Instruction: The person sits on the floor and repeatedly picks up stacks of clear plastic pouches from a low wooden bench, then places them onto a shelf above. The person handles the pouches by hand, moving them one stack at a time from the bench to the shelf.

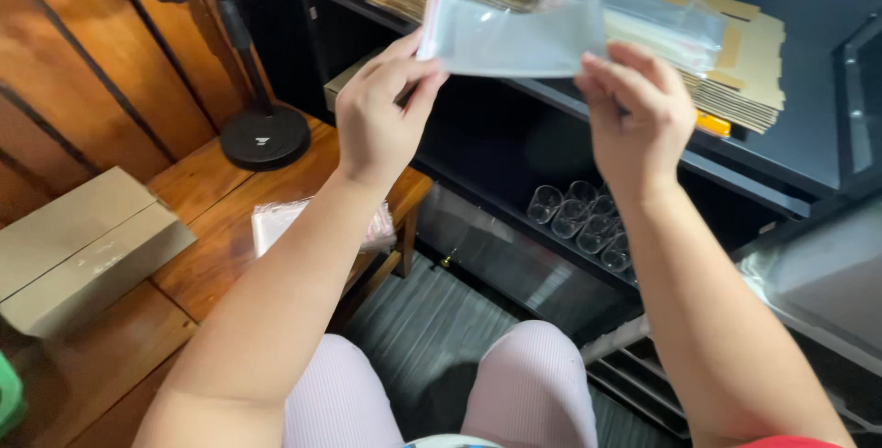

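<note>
Head view: clear plastic bag held up at 12 o'clock, stretched between both hands. Left hand pinched shut on bag's left end, by red-edged strip; right hand pinched on right end. Flattened cardboard sheets stacked on dark shelf behind bag — more clear bags laid on top. Clear cups clustered at 3 o'clock of centre, on lower shelf. Stack of bags on wooden table at 9 o'clock — grey box further left, black stand base at 10 o'clock.

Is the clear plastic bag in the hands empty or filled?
Empty: the clear bag looks flat and see-through between left hand and right hand.
</note>
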